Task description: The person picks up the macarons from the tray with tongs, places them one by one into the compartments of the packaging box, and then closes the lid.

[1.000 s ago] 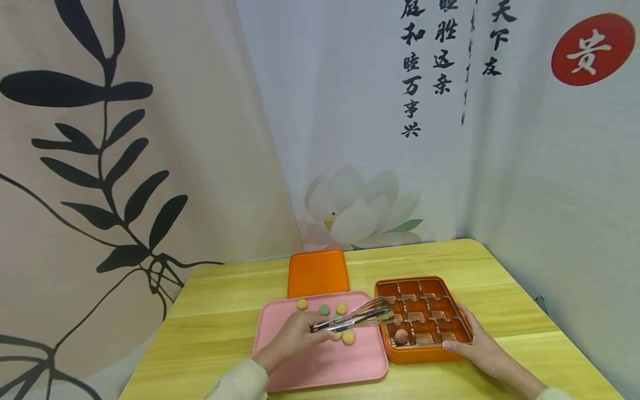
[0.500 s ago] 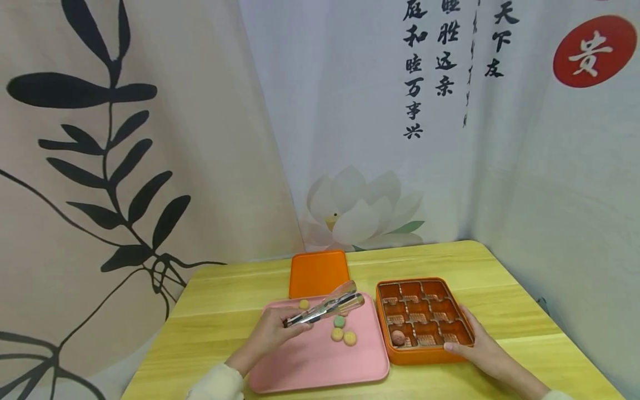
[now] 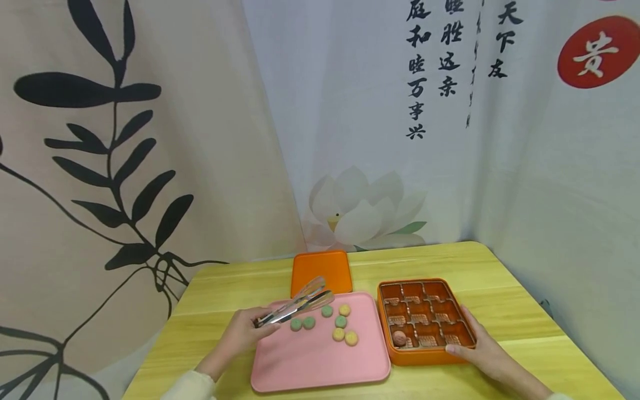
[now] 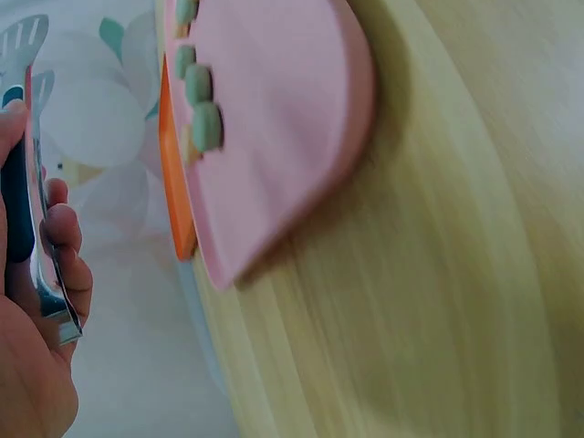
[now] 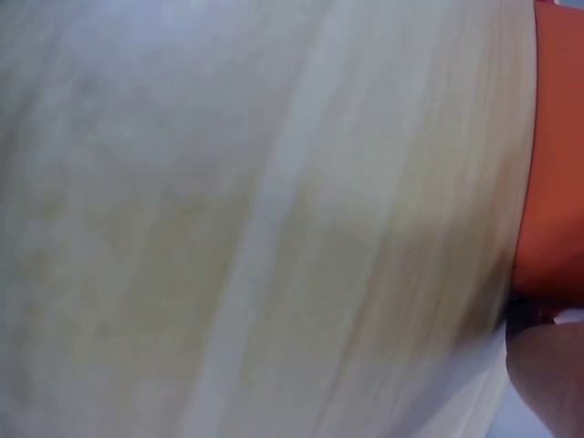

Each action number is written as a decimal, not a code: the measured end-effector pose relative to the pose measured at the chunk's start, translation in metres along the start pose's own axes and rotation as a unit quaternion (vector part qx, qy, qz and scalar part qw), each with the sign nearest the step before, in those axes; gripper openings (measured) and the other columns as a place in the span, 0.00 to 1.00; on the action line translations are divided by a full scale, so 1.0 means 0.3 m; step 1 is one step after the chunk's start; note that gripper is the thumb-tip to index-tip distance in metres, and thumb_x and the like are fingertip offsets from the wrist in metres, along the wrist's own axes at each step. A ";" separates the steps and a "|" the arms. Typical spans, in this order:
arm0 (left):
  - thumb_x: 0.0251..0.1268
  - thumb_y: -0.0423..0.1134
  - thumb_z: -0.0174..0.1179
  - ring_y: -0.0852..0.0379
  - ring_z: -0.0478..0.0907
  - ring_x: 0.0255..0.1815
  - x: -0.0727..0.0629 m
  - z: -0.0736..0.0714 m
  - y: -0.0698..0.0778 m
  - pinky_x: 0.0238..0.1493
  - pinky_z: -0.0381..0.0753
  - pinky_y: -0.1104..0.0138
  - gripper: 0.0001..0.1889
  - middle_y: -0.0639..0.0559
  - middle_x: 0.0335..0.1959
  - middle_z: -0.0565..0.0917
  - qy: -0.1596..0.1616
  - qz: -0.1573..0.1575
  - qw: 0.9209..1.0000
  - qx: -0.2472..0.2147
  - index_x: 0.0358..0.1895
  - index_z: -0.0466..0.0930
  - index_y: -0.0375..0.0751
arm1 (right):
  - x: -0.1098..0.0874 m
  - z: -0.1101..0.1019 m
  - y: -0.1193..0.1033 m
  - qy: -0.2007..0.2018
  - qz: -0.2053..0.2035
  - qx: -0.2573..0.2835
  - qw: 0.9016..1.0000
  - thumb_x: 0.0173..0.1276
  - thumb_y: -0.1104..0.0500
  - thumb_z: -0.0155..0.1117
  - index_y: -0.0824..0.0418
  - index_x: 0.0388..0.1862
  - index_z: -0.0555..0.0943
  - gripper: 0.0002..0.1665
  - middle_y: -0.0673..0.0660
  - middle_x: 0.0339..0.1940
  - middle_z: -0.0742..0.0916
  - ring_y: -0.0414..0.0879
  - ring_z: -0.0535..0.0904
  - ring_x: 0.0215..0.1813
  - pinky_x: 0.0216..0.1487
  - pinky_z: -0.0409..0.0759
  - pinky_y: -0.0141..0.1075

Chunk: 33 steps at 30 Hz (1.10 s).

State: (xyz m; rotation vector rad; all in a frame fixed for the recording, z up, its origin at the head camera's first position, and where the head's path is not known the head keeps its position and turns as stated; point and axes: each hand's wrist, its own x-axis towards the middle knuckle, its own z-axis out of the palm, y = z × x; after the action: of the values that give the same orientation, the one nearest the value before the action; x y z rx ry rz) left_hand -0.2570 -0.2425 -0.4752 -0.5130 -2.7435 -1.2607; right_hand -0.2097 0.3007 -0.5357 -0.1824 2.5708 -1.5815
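Note:
In the head view my left hand [image 3: 242, 331] grips metal tongs [image 3: 295, 306] over the left part of a pink tray [image 3: 300, 366]. The slotted ends of the tongs stand apart with nothing between them. My thumb lies along the dark handle [image 4: 16, 205] in the left wrist view. Small round green cookies [image 3: 309, 323] and yellow cookies [image 3: 351, 338] lie on the tray. To its right is an orange box [image 3: 425, 358] with a divided insert. One brownish-pink ball [image 3: 399, 338] sits in its front left compartment. My right hand [image 3: 482, 354] holds the box by its front right corner.
An orange square lid-like piece [image 3: 320, 269] lies behind the tray. All of this is on a wood-grain table [image 3: 215, 300]. Printed curtains [image 3: 350, 111] hang behind the table and along its right side.
My left hand has moved left with the tongs, from over the box's left edge to the tray's left side. More green cookies now show. The right hand stays at the box.

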 end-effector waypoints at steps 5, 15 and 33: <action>0.55 0.46 0.74 0.63 0.71 0.22 -0.035 -0.044 -0.036 0.21 0.72 0.70 0.20 0.55 0.31 0.84 0.007 -0.028 1.000 -0.002 0.50 0.87 0.41 | 0.000 0.001 -0.006 -0.006 0.011 0.014 1.000 0.69 0.55 0.68 0.62 0.80 0.31 0.62 0.79 0.75 0.45 0.76 0.60 0.69 0.64 0.65 0.61; 0.56 0.46 0.73 0.64 0.71 0.21 -0.090 -0.117 -0.114 0.19 0.71 0.70 0.18 0.54 0.33 0.85 0.020 -0.054 0.998 0.036 0.47 0.87 0.41 | 0.001 -0.007 0.006 -0.017 0.033 0.011 0.999 0.70 0.54 0.66 0.62 0.80 0.29 0.62 0.78 0.76 0.44 0.76 0.56 0.71 0.64 0.66 0.59; 0.56 0.47 0.73 0.66 0.67 0.20 -0.147 -0.134 -0.226 0.20 0.69 0.70 0.12 0.62 0.25 0.80 -0.014 -0.044 0.995 0.083 0.41 0.88 0.48 | 0.003 -0.003 -0.001 -0.015 0.038 0.014 0.999 0.70 0.54 0.66 0.63 0.80 0.29 0.62 0.78 0.76 0.47 0.74 0.57 0.72 0.65 0.65 0.59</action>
State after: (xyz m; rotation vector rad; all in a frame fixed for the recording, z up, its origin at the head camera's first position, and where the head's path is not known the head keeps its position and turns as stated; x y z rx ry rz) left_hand -0.2408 -0.3254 -0.5070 -0.4031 -2.8903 -1.0360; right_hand -0.2107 0.3010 -0.5350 -0.1042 2.5010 -1.5761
